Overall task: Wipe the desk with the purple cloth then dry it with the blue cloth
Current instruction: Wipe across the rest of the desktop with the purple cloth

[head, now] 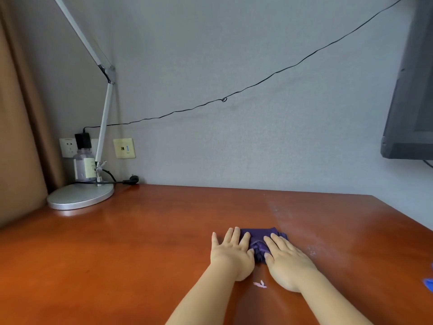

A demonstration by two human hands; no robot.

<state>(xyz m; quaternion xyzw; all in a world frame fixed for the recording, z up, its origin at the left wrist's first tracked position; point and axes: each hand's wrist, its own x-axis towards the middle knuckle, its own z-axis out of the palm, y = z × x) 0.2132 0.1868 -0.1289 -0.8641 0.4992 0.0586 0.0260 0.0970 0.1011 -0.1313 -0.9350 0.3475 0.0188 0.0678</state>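
The purple cloth [260,242], folded small, lies on the reddish-brown wooden desk [145,249] right of centre. My left hand [232,252] presses flat on its left part with straight fingers. My right hand [287,261] presses flat on its right part, fingers stretched forward. Most of the cloth is hidden under both hands. A sliver of the blue cloth [429,283] shows at the frame's right edge. A dull, smeared patch [304,221] marks the desk surface beyond and right of the hands.
A silver desk lamp with a round base [80,195] stands at the back left, with a bottle [84,166] and wall sockets behind it. A black cable [257,84] hangs across the wall. A dark monitor [412,90] is at the right. A small pink scrap [260,284] lies between my wrists.
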